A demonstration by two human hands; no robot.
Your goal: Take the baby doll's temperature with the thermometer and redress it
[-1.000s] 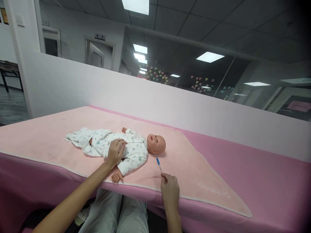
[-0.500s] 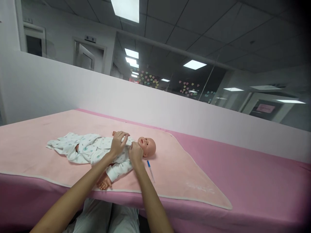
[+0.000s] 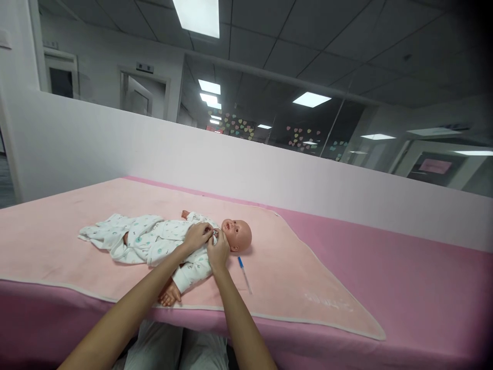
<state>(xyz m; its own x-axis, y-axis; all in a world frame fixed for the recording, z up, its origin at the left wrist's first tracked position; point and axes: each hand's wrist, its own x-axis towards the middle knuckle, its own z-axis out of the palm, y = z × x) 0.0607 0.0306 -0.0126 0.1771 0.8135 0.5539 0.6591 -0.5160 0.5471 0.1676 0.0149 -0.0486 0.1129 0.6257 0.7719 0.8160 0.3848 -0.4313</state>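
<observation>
A baby doll (image 3: 240, 235) lies on its back, head to the right, dressed in a white patterned baby outfit (image 3: 142, 239). My left hand (image 3: 198, 235) is closed at the outfit's neckline, fingertips pinching the cloth just below the doll's chin. Right beside it, my right hand (image 3: 218, 250) also pinches the neckline, with the two sets of fingertips almost meeting. Exactly which bit of the collar each holds is partly covered by the fingers. One doll hand (image 3: 169, 294) sticks out of its sleeve near the front edge.
A pen with a blue cap (image 3: 244, 275) lies right of the doll. Under both is a pale pink blanket (image 3: 308, 277) with a white border, over a darker pink table cover (image 3: 416, 288). A low white partition (image 3: 246, 169) topped by glass stands behind.
My left hand has come down from above the doll's chest to the neckline, its fingers closing on the cloth beside my right hand. The view has shifted slightly.
</observation>
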